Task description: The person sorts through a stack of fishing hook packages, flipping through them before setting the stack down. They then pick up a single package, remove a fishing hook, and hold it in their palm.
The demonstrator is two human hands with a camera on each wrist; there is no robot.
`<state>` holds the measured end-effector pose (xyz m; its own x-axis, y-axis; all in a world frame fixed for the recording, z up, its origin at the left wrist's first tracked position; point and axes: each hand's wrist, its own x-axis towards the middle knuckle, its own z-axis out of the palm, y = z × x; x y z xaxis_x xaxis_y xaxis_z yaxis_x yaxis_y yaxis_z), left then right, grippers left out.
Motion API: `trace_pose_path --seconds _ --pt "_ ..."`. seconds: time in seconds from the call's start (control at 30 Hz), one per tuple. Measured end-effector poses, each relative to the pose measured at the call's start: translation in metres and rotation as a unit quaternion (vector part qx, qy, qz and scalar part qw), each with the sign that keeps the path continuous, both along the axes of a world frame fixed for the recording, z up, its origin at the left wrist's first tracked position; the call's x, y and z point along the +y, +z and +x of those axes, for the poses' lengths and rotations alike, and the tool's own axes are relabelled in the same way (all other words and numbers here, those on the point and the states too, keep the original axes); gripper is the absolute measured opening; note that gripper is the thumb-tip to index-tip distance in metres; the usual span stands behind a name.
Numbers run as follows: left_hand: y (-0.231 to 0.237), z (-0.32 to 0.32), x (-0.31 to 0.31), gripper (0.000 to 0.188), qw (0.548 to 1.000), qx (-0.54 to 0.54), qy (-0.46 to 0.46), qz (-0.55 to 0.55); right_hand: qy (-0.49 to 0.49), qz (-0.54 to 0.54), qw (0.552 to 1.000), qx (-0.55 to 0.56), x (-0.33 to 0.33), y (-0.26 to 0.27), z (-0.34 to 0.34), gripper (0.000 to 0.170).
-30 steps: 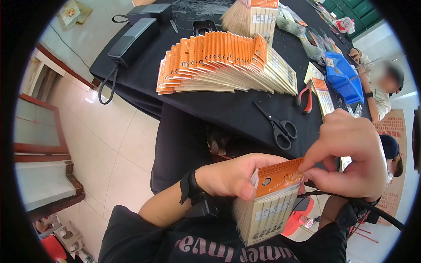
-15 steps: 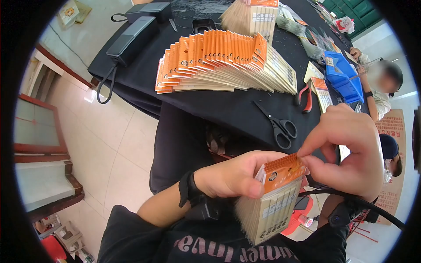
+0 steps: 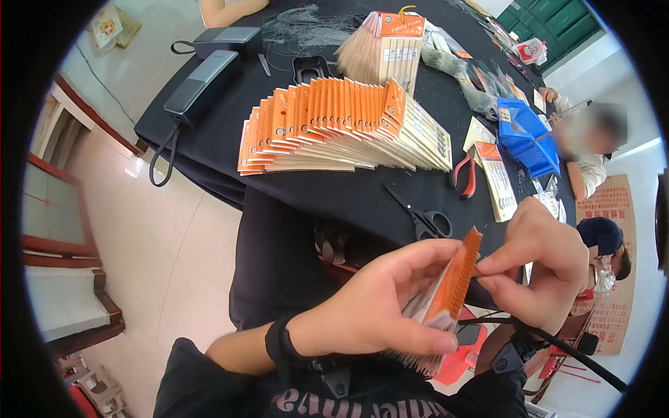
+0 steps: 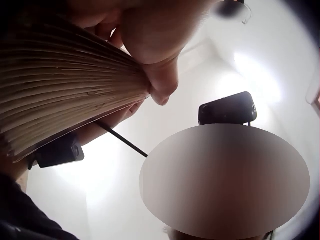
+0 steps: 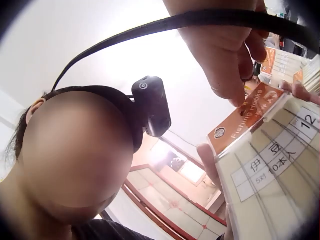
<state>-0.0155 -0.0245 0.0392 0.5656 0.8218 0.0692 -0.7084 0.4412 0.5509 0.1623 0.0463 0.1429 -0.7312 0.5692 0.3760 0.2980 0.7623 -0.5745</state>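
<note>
Cards (image 3: pixel 451 287) are clasped in the curled grip of the left hand (image 3: pixel 373 301), presumably for steadiness, while a thin tie (image 3: pixel 477 270) is seemingly pinched in the right hand's (image 3: pixel 545 259) nearly closed grip.

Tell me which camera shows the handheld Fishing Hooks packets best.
The right wrist view: the packets face it, with printing readable. The head view shows mainly their orange top edges; the left wrist view, only layered side edges.

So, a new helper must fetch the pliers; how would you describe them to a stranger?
On the black-covered table, find the long fanned row of orange-topped cards. The pliers lie between that row's end and the blue bin. Red handles set them apart from the black-handled scissors nearby.
</note>
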Motion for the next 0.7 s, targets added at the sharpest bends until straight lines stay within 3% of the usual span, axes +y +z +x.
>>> trace_pose_path --seconds 0.17,0.3,0.4,0.53,0.6,0.67,0.7 --pt "0.011 0.002 -0.006 0.103 0.999 0.03 -0.005 0.019 0.078 -0.003 0.996 0.048 0.008 -0.001 0.012 0.027" --pt "0.027 -0.005 -0.007 0.101 0.959 0.204 0.028 0.194 0.151 0.006 0.986 0.076 0.01 0.0 0.018 0.025" --pt "0.037 -0.01 -0.004 0.097 0.912 0.271 0.061 0.3 0.181 0.014 0.978 0.098 0.008 0.004 0.02 0.023" --pt "0.038 -0.009 -0.006 0.095 0.892 0.289 0.093 0.333 0.188 0.016 0.973 0.131 0.005 0.001 0.021 0.021" --pt "0.038 -0.002 -0.01 0.062 0.883 0.266 0.169 0.348 0.186 0.011 0.972 0.146 0.004 -0.002 0.021 0.021" --pt "0.035 -0.002 -0.01 0.063 0.891 0.251 0.16 0.342 0.18 0.018 0.972 0.15 0.003 -0.005 0.021 0.021" --pt "0.031 -0.007 -0.008 0.081 0.904 0.247 0.113 0.329 0.176 0.023 0.972 0.152 0.002 -0.006 0.02 0.021"
